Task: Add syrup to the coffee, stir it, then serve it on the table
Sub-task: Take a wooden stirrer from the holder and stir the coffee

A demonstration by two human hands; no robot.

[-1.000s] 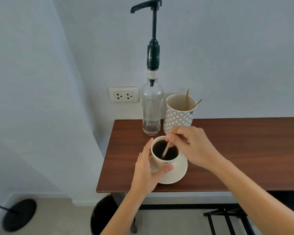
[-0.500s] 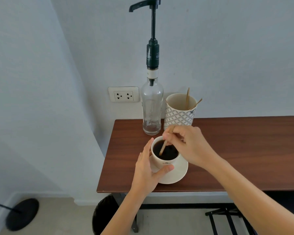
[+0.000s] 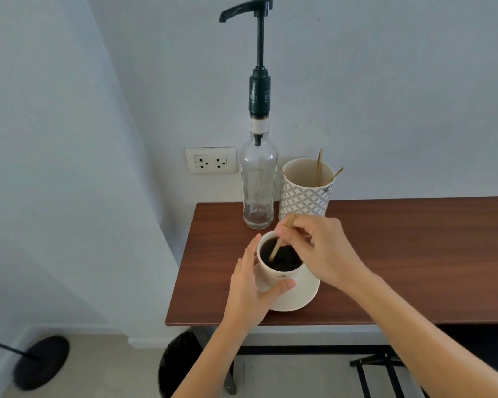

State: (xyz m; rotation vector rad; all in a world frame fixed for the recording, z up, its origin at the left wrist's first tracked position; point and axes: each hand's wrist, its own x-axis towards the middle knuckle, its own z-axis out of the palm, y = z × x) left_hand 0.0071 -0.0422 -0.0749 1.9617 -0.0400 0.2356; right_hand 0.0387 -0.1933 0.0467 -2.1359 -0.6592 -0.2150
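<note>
- Coffee cup (image 3: 281, 271) sits on its saucer (image 3: 299, 297) near the left front corner of the surface (image 3: 414, 254).
- Left hand (image 3: 250, 285) wraps the cup's side.
- Right hand (image 3: 322, 248) pinches a wooden stirrer (image 3: 276, 248) dipped in the coffee.
- Syrup bottle (image 3: 258, 182) stands just behind.
</note>
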